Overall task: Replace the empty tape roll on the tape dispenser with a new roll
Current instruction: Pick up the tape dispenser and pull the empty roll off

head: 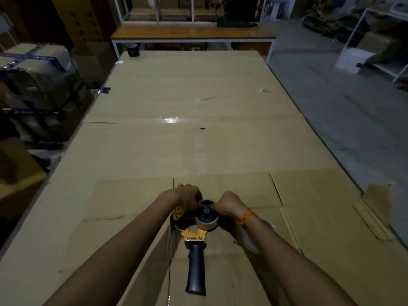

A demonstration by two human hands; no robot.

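A yellow tape dispenser (193,236) with a black handle (196,270) lies on the cardboard near the front edge, handle pointing toward me. A pale cardboard roll core (206,221) sits on its black hub. My left hand (187,196) grips the dispenser's yellow frame at the far left side. My right hand (229,205) pinches the top of the hub and core with closed fingers. A clear tape roll (250,240) lies on the cardboard under my right forearm, partly hidden.
A large table covered in cardboard sheets (187,129) stretches ahead. A dark cup (133,49) stands at its far left corner. Wrapped boxes (35,69) are stacked at the left; a wooden bench (192,33) stands behind; white shelving (375,51) at the right.
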